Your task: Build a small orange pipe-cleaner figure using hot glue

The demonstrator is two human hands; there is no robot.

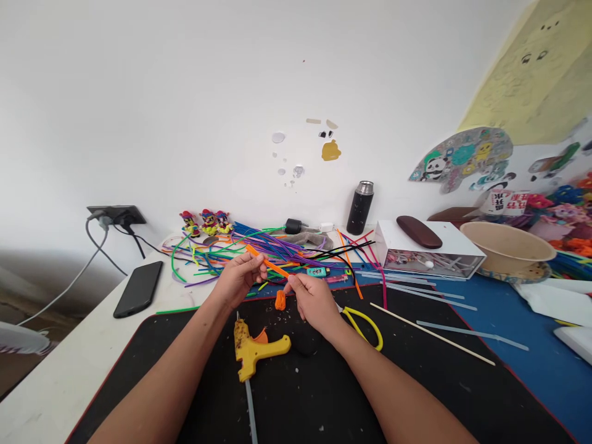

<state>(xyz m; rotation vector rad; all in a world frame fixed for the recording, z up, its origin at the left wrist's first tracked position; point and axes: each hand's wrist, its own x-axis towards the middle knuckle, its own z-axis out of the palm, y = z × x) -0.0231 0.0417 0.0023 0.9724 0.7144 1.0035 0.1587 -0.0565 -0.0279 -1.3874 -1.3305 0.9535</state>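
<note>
An orange pipe cleaner strip (pixel 274 266) is stretched between my two hands above the black mat. My left hand (pixel 241 276) pinches it near its upper left end. At its lower right end my right hand (pixel 311 299) has its fingers closed on it. A small coiled orange piece (pixel 280 300) is just below the strip, beside my right fingers. The yellow glue gun (pixel 253 350), with a clear glue stick in it, lies on the mat below my hands. Yellow-handled scissors (pixel 365 324) lie partly hidden behind my right hand.
Many coloured pipe cleaners (pixel 272 246) spread along the wall. A phone (pixel 138 288) lies at left. Small figures (pixel 208 222) stand at the back. To the right are a black bottle (pixel 360 208), a white box (pixel 430 246), a bowl (pixel 507 245), a wooden stick (pixel 432 333) and glue sticks (pixel 472 335).
</note>
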